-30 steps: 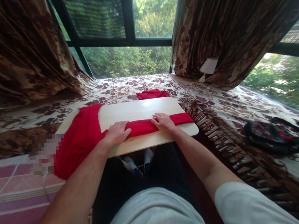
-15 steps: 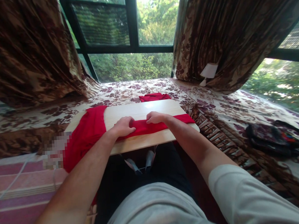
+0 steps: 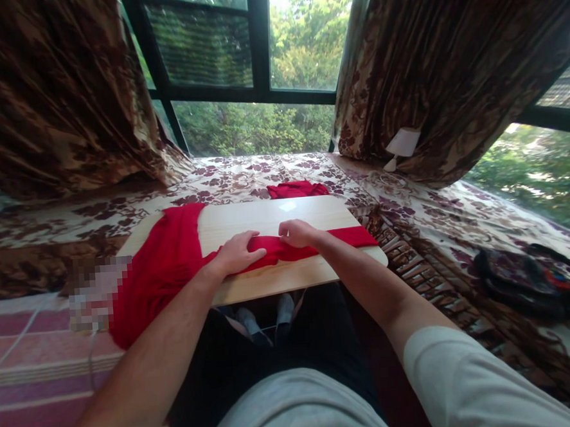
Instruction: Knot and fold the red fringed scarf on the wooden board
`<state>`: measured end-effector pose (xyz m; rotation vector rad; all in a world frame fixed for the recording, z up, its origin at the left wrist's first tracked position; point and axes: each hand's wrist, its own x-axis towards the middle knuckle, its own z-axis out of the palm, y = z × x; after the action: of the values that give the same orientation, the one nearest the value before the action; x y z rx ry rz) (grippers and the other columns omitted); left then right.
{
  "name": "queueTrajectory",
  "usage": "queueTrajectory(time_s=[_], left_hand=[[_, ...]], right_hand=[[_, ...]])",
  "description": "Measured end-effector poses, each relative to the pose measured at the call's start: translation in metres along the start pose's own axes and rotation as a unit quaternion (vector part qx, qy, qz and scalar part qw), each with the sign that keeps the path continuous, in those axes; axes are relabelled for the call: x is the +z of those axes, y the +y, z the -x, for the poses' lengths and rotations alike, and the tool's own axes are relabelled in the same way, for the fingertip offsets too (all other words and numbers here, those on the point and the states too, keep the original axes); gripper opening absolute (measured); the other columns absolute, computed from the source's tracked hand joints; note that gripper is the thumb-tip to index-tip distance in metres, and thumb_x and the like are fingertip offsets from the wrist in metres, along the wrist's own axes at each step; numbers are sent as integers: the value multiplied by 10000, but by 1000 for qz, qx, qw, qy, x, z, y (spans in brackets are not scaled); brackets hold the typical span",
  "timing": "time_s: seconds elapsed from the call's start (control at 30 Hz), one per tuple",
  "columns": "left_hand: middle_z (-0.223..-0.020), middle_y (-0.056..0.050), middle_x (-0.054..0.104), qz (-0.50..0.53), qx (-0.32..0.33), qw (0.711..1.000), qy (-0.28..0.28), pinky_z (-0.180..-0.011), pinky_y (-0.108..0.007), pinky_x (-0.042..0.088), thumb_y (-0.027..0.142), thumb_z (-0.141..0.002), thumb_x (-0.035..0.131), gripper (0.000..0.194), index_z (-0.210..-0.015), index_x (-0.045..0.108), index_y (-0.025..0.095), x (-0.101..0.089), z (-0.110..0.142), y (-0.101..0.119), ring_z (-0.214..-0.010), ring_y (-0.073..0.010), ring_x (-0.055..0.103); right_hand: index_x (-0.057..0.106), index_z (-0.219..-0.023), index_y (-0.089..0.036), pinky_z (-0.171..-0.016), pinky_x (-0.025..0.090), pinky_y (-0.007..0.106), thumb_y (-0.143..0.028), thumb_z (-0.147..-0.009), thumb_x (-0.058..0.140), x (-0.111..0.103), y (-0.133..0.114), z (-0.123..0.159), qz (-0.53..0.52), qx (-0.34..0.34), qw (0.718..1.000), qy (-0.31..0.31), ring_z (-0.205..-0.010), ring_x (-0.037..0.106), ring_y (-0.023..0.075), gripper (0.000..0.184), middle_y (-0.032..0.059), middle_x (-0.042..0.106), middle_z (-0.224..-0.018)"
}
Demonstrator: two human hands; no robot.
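A red cloth (image 3: 158, 273) lies over the left end of a pale wooden board (image 3: 266, 221), and a narrow folded strip of it runs along the board's near side to the right end. On this strip rests my left hand (image 3: 239, 252), its thumb and fingers apart. My right hand (image 3: 298, 232) is closed at the strip just to the right, fingers curled and pressed together on the fabric. The left part of the cloth hangs past the board's edge. Whether it is a garment, I cannot tell.
Another red cloth piece (image 3: 297, 189) lies behind the board on a flowered cover (image 3: 234, 175). A small white lamp (image 3: 404, 143) stands at the back right. A black bag (image 3: 525, 282) lies at right. Striped fabric (image 3: 34, 370) spreads at left, beside a blurred patch.
My left hand has opened slightly and shifted a little to the right along the strip, which is now more wrinkled between the hands. The view has tilted slightly.
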<state>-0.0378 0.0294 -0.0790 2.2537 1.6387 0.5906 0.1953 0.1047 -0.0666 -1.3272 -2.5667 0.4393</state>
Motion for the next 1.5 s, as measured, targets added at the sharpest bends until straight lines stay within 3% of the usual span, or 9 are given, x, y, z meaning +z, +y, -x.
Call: queueTrajectory(time_s=[0.13,0.3,0.43,0.6,0.83,0.97,1.13,1.37,1.5], left_hand=[[-1456,-112,550,-45,29,998,-16,-1120,-428,382,693,-782,581,842,-1458,494,197,4,3,0,-1314,-320,512],[-1438,-103,563,-77,27,996,-33,-1103,-418,393,733,-762,570,857,-1450,507,225,3,3,5,-1303,-324,515],[-1433,-106,570,-105,19,993,-48,-1082,-430,394,754,-744,568,892,-1475,477,251,2,2,9,-1284,-334,532],[-1426,-127,581,-154,5,985,-75,-1088,-516,328,768,-738,556,924,-1509,430,275,-3,3,17,-1280,-371,534],[-1481,-122,523,-155,33,986,-57,-1105,-472,305,675,-710,649,1004,-1564,314,265,-9,10,29,-1341,-344,477],[-1459,-92,534,-150,86,983,-59,-1078,-443,360,629,-663,727,997,-1532,365,304,-12,14,33,-1298,-339,513],[-1341,-67,612,-137,79,986,-44,-996,-399,445,576,-758,681,756,-1444,475,334,-12,13,31,-1165,-305,611],[-1367,-74,598,-123,78,989,-15,-1023,-377,438,616,-774,667,780,-1466,477,312,-8,6,24,-1202,-297,592],[-1371,-74,596,-117,85,989,-25,-1030,-370,436,617,-807,627,761,-1487,471,311,-6,6,22,-1202,-291,591]], right_hand=[[697,-951,-180,-809,469,256,-185,-796,665,7,-1,20,-45,-88,987,123,-856,614,153,159,45,674,-960],[693,-953,-185,-808,462,278,-219,-735,745,3,-13,44,10,-178,978,108,-884,603,184,227,56,654,-972],[693,-943,-203,-757,440,270,-245,-776,726,7,-22,52,73,-171,979,83,-860,599,183,175,52,645,-971],[677,-882,-196,-787,426,267,-162,-853,597,10,-25,50,80,-150,978,118,-871,599,179,92,55,664,-929],[655,-899,-184,-793,415,275,-159,-880,560,9,-26,51,92,-172,972,133,-824,582,178,101,53,666,-871],[656,-908,-183,-782,414,272,-169,-905,546,11,-27,51,93,-160,974,132,-825,579,175,111,53,664,-877],[650,-898,-190,-770,411,266,-163,-908,549,11,-25,50,86,-164,970,155,-816,569,168,105,44,654,-870],[642,-889,-197,-785,415,286,-170,-921,533,4,-24,52,110,-204,949,216,-827,552,180,117,52,629,-862],[642,-899,-187,-768,413,298,-191,-951,522,9,-26,60,158,-221,946,179,-819,556,186,131,62,638,-869]])
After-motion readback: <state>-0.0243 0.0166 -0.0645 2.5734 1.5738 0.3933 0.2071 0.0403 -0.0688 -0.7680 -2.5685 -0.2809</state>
